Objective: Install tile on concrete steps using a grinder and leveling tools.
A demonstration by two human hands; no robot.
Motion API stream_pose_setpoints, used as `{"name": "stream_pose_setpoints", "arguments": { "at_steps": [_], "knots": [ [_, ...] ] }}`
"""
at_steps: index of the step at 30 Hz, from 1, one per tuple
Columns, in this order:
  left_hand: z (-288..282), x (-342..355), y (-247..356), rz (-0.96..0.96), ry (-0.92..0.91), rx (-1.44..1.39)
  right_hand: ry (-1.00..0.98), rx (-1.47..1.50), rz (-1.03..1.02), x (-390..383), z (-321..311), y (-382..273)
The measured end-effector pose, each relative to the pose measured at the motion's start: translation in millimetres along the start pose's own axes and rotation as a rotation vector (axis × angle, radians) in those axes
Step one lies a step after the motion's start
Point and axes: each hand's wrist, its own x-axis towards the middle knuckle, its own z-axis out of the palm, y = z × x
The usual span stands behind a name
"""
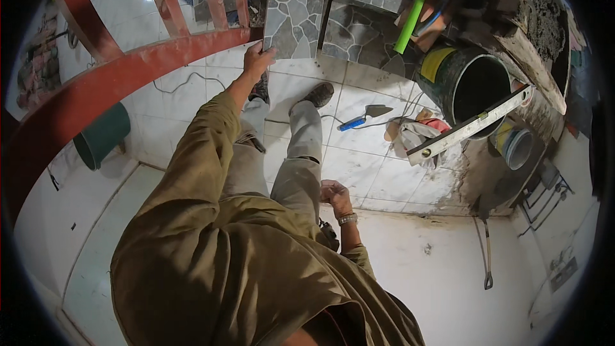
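Note:
With my left hand (259, 59) I grip the lower left edge of a grey tile with a white crazy-paving pattern (293, 14), beside the red curved railing (96, 90). My right hand (337, 197) is low by my right thigh, fingers curled; what they hold, if anything, is hidden. A trowel with a blue handle (362, 118) lies on the white tiled floor (359, 173) beside my feet. More patterned tiles (359, 38) are to the right of the gripped one, with a green-handled tool (412, 19) near them.
A large bucket (442, 77) with a spirit level (467, 127) across it, a smaller bucket (512, 144) and a crumpled rag (416, 138) stand or lie at right. A shovel (488, 256) is at lower right, a green bin (102, 138) at left. Cables trail across the floor.

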Motion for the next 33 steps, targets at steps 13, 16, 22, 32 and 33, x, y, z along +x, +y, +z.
{"name": "stream_pose_setpoints", "arguments": {
  "at_steps": [13, 16, 22, 32, 33],
  "knots": [
    [-39.6, 28.6, -33.2, -0.045, -0.033, 0.088, -0.266, -0.418, -0.285, 5.5, 18.5, -6.2],
    [-40.6, 36.4, -38.0, -0.04, -0.002, 0.173, -0.357, -0.58, -0.352, 9.7, 14.1, 1.6],
    [-43.1, 54.0, -51.2, 0.039, 0.12, 0.344, -0.418, -0.035, -0.222, -8.0, 48.2, 23.9],
    [-105.7, 50.0, -63.7, -0.239, 0.099, 0.348, -0.416, -0.843, -0.473, -86.1, 135.7, 2.1],
    [-132.8, 41.9, -64.2, -0.328, 0.115, 0.136, -0.388, -0.915, -0.534, -94.1, 141.9, 1.6]
  ]
}}
